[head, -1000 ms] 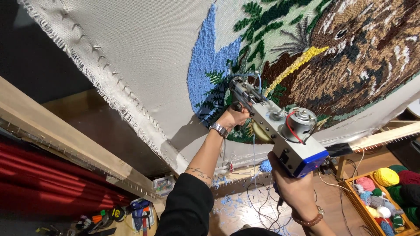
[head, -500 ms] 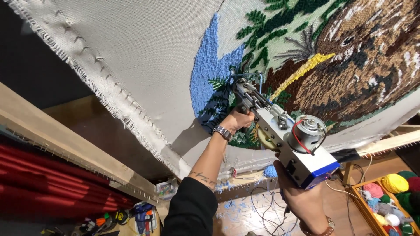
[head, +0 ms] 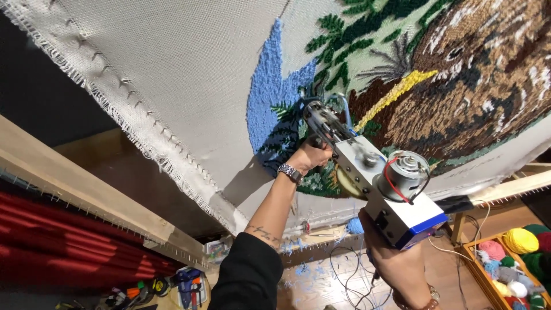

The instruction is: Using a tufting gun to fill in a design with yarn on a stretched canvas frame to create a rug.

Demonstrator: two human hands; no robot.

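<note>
Head view — tufting gun (head: 367,172) hides right hand's (head: 396,264) grip.

Our tufting gun (head: 373,183) against the cloth (head: 189,86)

We see a gun with a silver metal body, a round grey motor with red wires on top, and a blue and white block at the back end. It is tilted, with its thin front tip touching the cloth where the blue yarn meets the dark green leaves. The cloth is pale and stretched tight, with a fuzzy picture in blue, green, brown and yellow on it.
</note>
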